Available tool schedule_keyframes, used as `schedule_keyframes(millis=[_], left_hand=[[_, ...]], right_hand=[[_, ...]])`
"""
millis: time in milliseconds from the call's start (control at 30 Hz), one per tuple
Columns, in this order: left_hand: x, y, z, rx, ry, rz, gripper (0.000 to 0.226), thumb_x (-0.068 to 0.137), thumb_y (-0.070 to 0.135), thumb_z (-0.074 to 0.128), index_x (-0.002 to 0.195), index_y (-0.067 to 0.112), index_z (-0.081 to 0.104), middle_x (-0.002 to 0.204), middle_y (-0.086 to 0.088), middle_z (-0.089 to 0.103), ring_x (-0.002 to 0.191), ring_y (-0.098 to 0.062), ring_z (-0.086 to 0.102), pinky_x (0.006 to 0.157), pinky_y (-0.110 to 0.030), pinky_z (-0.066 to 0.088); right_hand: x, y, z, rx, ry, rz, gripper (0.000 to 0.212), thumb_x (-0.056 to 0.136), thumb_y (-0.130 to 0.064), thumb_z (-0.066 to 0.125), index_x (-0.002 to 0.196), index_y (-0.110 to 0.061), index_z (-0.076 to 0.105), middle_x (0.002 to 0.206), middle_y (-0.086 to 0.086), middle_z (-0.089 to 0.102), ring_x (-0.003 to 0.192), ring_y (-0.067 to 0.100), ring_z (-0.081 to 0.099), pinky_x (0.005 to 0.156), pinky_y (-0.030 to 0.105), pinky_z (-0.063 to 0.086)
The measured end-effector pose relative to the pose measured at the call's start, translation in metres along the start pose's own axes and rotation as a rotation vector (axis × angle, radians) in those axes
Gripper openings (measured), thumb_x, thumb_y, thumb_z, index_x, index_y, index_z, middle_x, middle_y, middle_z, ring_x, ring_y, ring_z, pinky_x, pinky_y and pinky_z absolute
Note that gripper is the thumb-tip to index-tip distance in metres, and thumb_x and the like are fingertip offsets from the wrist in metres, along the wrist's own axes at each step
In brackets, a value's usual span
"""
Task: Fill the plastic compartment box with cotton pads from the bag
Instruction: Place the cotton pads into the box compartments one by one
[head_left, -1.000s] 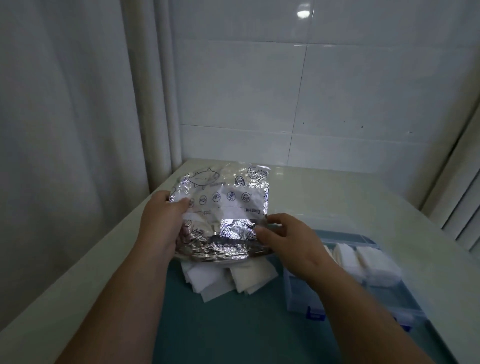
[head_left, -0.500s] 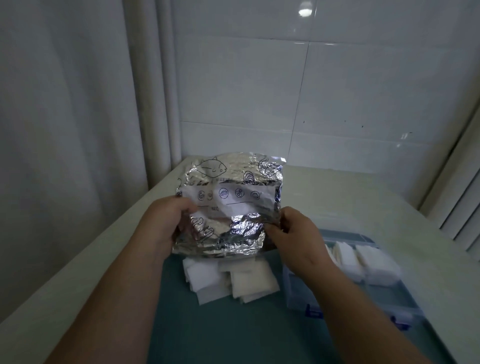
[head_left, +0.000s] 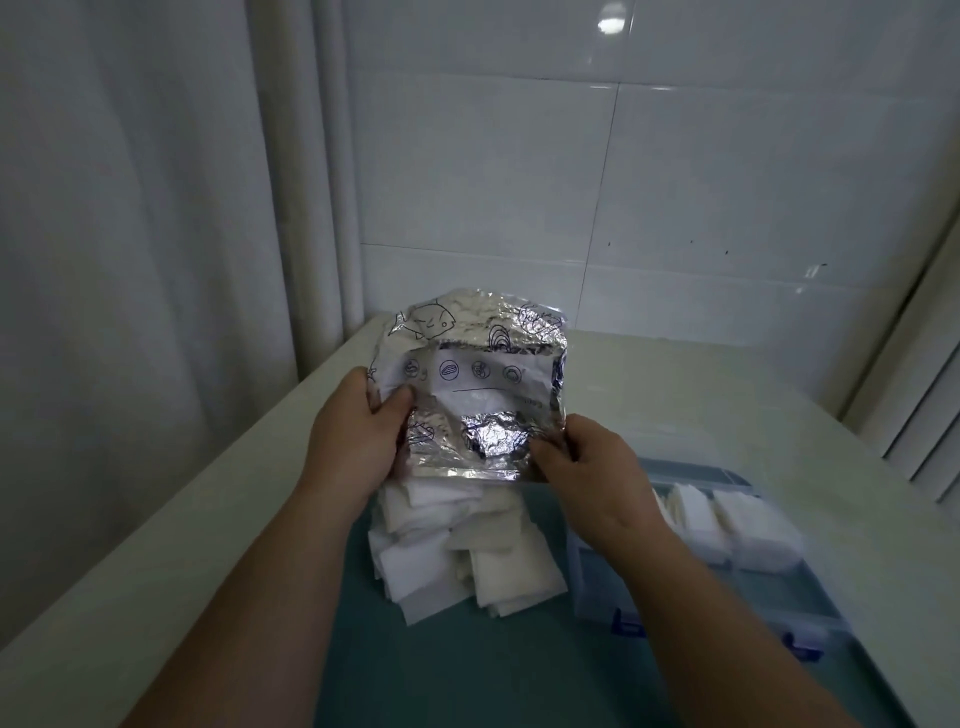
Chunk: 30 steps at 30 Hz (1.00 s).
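A crinkled silver foil bag (head_left: 470, 384) with blue fish drawings is held upright above the table. My left hand (head_left: 358, 431) grips its left edge, thumb on the front. My right hand (head_left: 587, 462) pinches its lower right corner. Under the bag lies a loose heap of white cotton pads (head_left: 457, 551) on a teal mat (head_left: 467, 665). To the right stands the clear plastic compartment box (head_left: 779, 603) with blue latches. Its far compartments hold stacks of white pads (head_left: 727, 519). My right forearm hides part of the box's left side.
The pale table (head_left: 701, 395) stands in a corner. White tiled wall is behind it, a curtain (head_left: 130, 260) hangs at the left, and window blinds (head_left: 930, 415) show at the right.
Both hands have lifted the foil bag and tipped it more upright. More of the cotton pad heap under it now shows.
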<state>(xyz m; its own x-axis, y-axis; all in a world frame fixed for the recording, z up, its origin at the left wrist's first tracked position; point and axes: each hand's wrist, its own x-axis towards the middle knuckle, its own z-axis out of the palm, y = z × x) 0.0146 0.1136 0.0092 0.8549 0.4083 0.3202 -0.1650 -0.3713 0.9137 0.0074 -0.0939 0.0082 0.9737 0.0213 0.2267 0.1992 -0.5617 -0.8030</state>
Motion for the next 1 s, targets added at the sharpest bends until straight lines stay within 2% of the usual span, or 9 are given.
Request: schedule_keyframes(millis=[133,200,333,467,600,733,800,933,1000], left_hand=[[0.005,0.004,-0.003,-0.100,-0.123,-0.259,0.027,0.070,0.027,0.063,0.096,0.021,0.058,0.097,-0.008,0.067,0.089,-0.029,0.065,0.081,-0.044,0.052],[0.006,0.004,-0.005,-0.056,-0.201,-0.341,0.027,0.068,0.015,0.057,0.095,0.020,0.055,0.095,-0.012,0.063,0.084,-0.031,0.062,0.072,-0.039,0.050],[0.004,-0.003,-0.005,0.006,-0.137,-0.270,0.033,0.078,0.001,0.061,0.101,0.023,0.053,0.089,-0.006,0.064,0.072,-0.023,0.059,0.056,-0.028,0.042],[0.006,-0.010,-0.005,0.031,-0.017,-0.220,0.059,0.072,0.002,0.071,0.116,0.027,0.043,0.083,-0.007,0.066,0.065,-0.024,0.061,0.057,-0.033,0.049],[0.007,-0.017,-0.005,0.266,-0.025,-0.157,0.028,0.078,0.022,0.070,0.101,0.020,0.054,0.099,-0.004,0.063,0.080,-0.020,0.060,0.070,-0.037,0.053],[0.007,-0.018,-0.004,0.426,-0.016,-0.075,0.024,0.085,0.029,0.064,0.107,0.023,0.059,0.121,-0.004,0.057,0.098,-0.020,0.056,0.077,-0.030,0.043],[0.004,-0.011,-0.002,0.406,-0.015,-0.002,0.016,0.085,0.025,0.065,0.102,0.025,0.063,0.114,0.001,0.061,0.098,-0.017,0.058,0.077,-0.028,0.042],[-0.007,0.009,0.004,0.301,-0.091,0.152,0.011,0.082,0.016,0.069,0.084,0.027,0.070,0.077,0.016,0.065,0.067,0.000,0.056,0.061,-0.018,0.040],[-0.013,0.016,0.006,0.291,-0.200,0.229,0.010,0.079,0.017,0.073,0.081,0.026,0.072,0.065,0.019,0.062,0.057,-0.001,0.053,0.058,-0.016,0.040]], right_hand=[[0.002,0.003,0.001,-0.073,0.036,-0.010,0.011,0.094,-0.029,0.055,0.099,-0.019,0.052,0.086,-0.001,0.067,0.080,0.020,0.064,0.070,0.033,0.049],[0.002,0.003,0.000,-0.065,0.046,0.003,0.019,0.094,-0.027,0.056,0.110,-0.025,0.045,0.086,-0.002,0.065,0.078,0.018,0.062,0.067,0.031,0.046],[0.000,0.002,-0.002,0.045,0.046,0.037,0.035,0.093,-0.021,0.057,0.116,-0.031,0.033,0.083,-0.009,0.059,0.073,0.010,0.060,0.059,0.026,0.044],[0.002,0.004,-0.003,-0.109,0.056,-0.021,0.013,0.092,-0.015,0.053,0.096,-0.027,0.053,0.081,-0.009,0.058,0.074,0.014,0.057,0.058,0.026,0.040],[0.002,0.005,-0.005,-0.210,0.006,0.015,0.021,0.094,-0.015,0.051,0.104,-0.024,0.067,0.103,-0.004,0.061,0.086,0.015,0.057,0.071,0.024,0.040],[0.003,0.005,-0.010,-0.207,0.008,0.029,0.024,0.096,-0.017,0.049,0.110,-0.023,0.067,0.109,-0.003,0.057,0.087,0.015,0.056,0.075,0.021,0.039],[0.003,0.004,-0.014,-0.214,-0.020,0.037,0.023,0.096,-0.019,0.049,0.111,-0.024,0.066,0.102,-0.005,0.054,0.086,0.013,0.053,0.075,0.021,0.038],[0.002,0.003,-0.023,-0.208,-0.067,-0.005,0.017,0.092,-0.021,0.058,0.105,-0.027,0.068,0.103,-0.005,0.066,0.086,0.009,0.058,0.074,0.021,0.043],[0.001,0.001,-0.031,-0.248,-0.122,-0.044,0.015,0.090,-0.021,0.062,0.102,-0.026,0.070,0.094,-0.010,0.066,0.079,0.003,0.058,0.069,0.015,0.043]])
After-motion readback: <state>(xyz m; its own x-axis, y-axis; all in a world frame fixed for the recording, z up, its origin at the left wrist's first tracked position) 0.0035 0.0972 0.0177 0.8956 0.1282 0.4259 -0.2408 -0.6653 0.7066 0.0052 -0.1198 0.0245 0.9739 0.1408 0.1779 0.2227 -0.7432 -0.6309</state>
